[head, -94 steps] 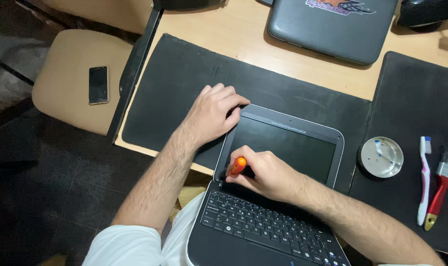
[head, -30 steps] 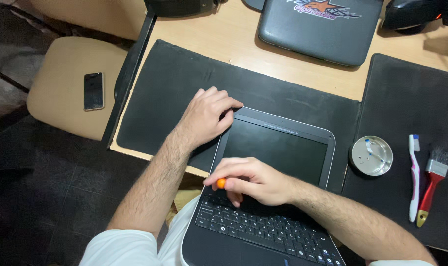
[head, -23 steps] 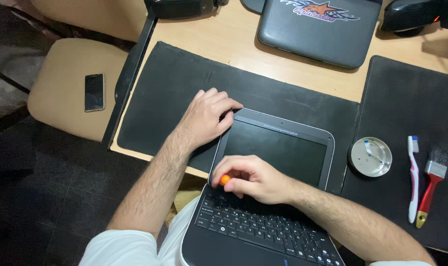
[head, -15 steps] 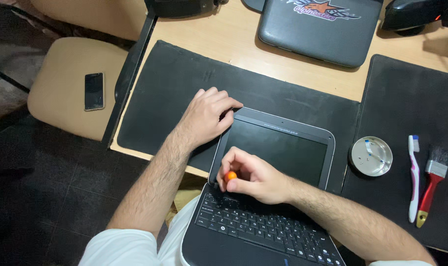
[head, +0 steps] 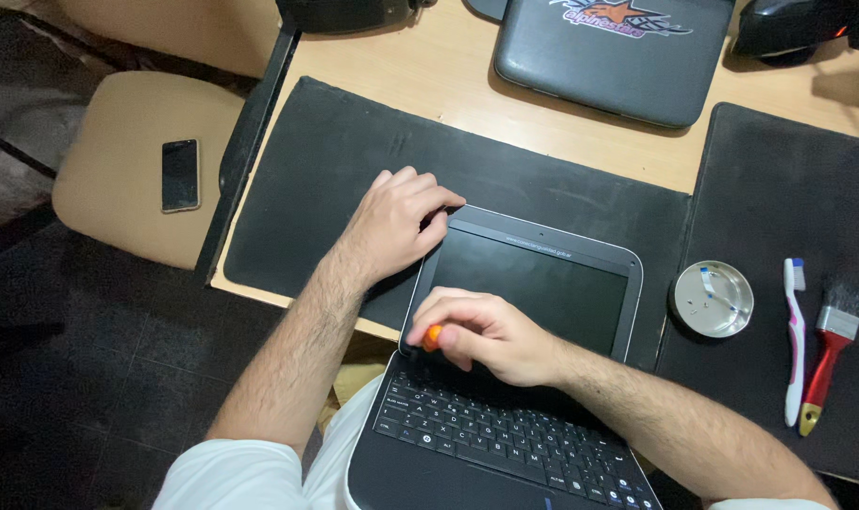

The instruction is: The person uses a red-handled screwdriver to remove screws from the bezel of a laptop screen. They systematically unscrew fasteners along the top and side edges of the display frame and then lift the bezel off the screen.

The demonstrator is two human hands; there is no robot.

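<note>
— Prying started? Right hand (head: 486, 332) pinches an orange-handled tool (head: 432, 336) at the small laptop (head: 533, 283)'s left hinge on the tabletop.
— Barely; left hand (head: 396, 222), fingers spread, steadies the screen corner. Bezel looks still seated.

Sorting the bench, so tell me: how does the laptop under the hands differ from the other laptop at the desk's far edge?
The near laptop lies open flat, dark screen and keyboard showing, under both hands; the far laptop is shut and untouched. The near one rests on a black mat, the far one on bare wood with a sticker on its lid. Both are small and grey.
</note>
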